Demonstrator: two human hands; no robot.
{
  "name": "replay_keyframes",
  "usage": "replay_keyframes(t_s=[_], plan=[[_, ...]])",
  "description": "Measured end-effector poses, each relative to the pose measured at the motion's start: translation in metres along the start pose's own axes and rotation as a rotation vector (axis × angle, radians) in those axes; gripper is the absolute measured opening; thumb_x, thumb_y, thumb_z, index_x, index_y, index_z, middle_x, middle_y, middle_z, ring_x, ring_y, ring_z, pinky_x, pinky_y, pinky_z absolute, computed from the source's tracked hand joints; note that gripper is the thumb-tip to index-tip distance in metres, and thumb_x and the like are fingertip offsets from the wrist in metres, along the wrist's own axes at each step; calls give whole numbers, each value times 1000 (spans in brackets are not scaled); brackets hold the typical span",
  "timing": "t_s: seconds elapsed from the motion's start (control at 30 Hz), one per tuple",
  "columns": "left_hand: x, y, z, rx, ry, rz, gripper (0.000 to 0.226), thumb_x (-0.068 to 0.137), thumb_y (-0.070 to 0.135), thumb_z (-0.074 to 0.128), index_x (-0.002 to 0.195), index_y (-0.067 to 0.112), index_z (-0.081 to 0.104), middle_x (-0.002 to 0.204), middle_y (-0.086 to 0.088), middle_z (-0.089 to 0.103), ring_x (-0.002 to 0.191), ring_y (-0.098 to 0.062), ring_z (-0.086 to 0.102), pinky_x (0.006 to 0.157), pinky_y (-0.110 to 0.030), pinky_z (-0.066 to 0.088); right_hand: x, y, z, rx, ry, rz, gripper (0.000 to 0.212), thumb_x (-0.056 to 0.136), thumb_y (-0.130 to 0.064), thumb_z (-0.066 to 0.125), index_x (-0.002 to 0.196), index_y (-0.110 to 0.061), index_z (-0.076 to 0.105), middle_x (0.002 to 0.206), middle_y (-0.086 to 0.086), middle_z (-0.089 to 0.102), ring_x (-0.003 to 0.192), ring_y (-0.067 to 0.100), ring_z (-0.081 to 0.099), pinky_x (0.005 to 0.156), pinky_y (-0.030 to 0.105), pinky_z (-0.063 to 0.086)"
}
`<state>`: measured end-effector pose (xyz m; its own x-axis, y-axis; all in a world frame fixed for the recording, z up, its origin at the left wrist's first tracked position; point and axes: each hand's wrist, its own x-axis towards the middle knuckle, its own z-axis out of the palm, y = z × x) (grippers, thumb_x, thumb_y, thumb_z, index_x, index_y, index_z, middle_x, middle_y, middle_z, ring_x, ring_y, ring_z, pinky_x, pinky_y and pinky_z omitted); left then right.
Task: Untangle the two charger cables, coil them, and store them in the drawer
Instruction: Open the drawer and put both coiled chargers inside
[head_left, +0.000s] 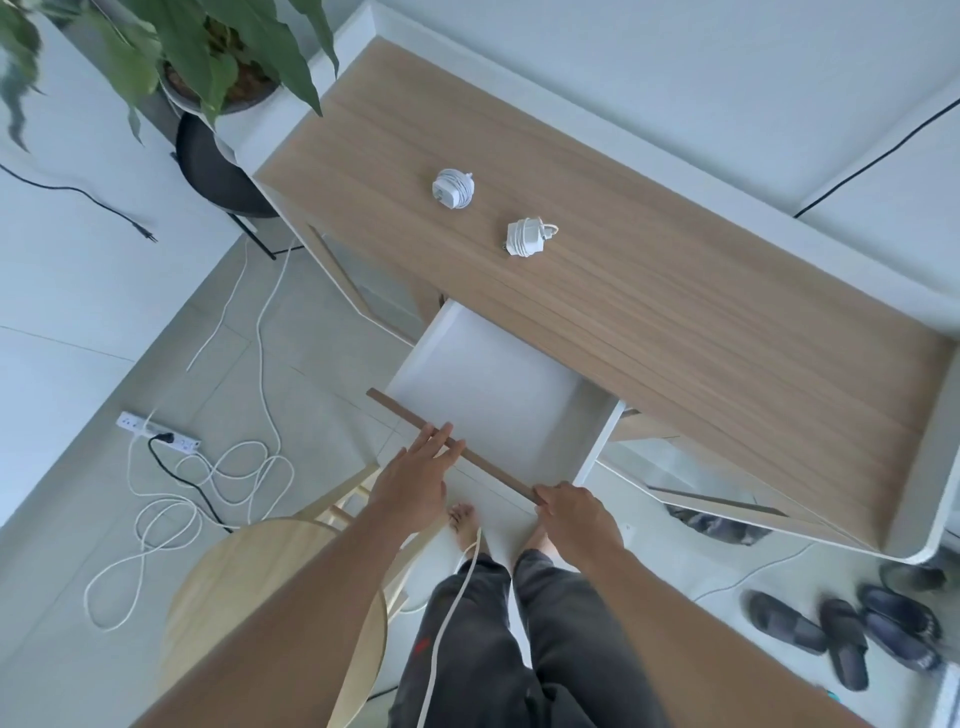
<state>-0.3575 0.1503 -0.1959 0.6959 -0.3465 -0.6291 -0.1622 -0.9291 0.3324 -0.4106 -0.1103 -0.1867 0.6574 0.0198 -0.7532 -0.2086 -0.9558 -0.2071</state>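
On desktop beyond drawer (498, 395): coiled chargers (452, 188); left hand (415, 480) flat, right hand (574, 514) gripping front.

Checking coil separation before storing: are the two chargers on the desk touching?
Apart. The head view shows bare wood of the desk between the left charger and the right charger, a plain gap.

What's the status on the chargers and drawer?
Left hand flat on drawer front, right hand gripping its edge. Drawer open. Both coiled chargers on desktop. Nothing blocking.
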Motion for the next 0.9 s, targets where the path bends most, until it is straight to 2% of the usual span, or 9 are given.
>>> replay_keyframes(t_s=[0.1, 0.17, 0.23, 0.3, 0.4, 0.53, 0.6, 0.73, 0.9], plan=[[0, 7, -11, -32, -13, -32, 66, 111, 15, 45, 173, 29, 27, 185, 9, 6, 172, -16, 2, 128, -48, 38, 0, -3, -12, 77, -38, 41, 27, 110, -37, 45, 115, -26, 70, 104, 1, 65, 98, 30, 65, 88, 43, 60], [1, 8, -22, -101, 6, -53, 59, 113, 18, 44, 171, 25, 34, 183, 6, 21, 170, -17, 16, 130, -47, 36, 1, -5, -23, 156, -10, 57, 36, 109, -46, 47, 127, -28, 71, 122, -2, 73, 113, 28, 70, 96, 42, 58], [4, 6, -39, -217, 73, -65, 53, 113, 21, 45, 166, 23, 45, 175, 4, 40, 161, -18, 38, 128, -42, 39, 5, -10, -37, 238, 54, 43, 42, 108, -51, 48, 140, -30, 67, 137, -8, 70, 124, 21, 67, 104, 38, 53], [12, 1, -61, -310, 164, -79, 46, 113, 22, 48, 159, 21, 55, 164, 4, 53, 146, -19, 56, 121, -40, 48, 16, -14, -54, 314, 159, 11, 43, 108, -56, 49, 140, -32, 64, 140, -11, 68, 120, 16, 68, 103, 37, 55], [31, -8, -97, -381, 301, -103, 39, 111, 23, 53, 149, 19, 65, 151, 2, 63, 139, -21, 62, 118, -40, 49, 39, -22, -92, 351, 306, -43, 41, 108, -57, 51, 141, -33, 58, 139, -11, 63, 115, 15, 68, 97, 40, 59], [63, -9, -150, -479, 421, -135, 36, 109, 21, 58, 143, 17, 68, 141, -2, 67, 132, -22, 65, 112, -37, 50, 75, -32, -154, 413, 489, -103, 51, 104, -47, 64, 147, -25, 49, 141, -1, 54, 121, 27, 65, 97, 46, 58], [81, -6, -176, -563, 453, -169, 36, 108, 21, 59, 142, 17, 68, 140, -2, 67, 130, -22, 65, 109, -35, 49, 98, -35, -183, 472, 531, -116, 58, 100, -40, 71, 150, -23, 46, 144, 3, 51, 122, 33, 65, 99, 45, 56], [127, -4, -212, -676, 503, -231, 43, 105, 30, 64, 147, 20, 63, 144, -2, 66, 129, -23, 67, 106, -38, 52, 141, -38, -232, 477, 494, -146, 71, 99, -38, 75, 158, -23, 39, 155, 5, 43, 122, 35, 65, 95, 40, 51], [178, 3, -240, -746, 508, -280, 63, 102, 40, 68, 158, 21, 48, 157, -1, 54, 133, -21, 63, 109, -46, 54, 188, -42, -263, 437, 418, -203, 80, 94, -28, 81, 160, -27, 37, 155, 6, 42, 117, 35, 65, 87, 37, 49]])
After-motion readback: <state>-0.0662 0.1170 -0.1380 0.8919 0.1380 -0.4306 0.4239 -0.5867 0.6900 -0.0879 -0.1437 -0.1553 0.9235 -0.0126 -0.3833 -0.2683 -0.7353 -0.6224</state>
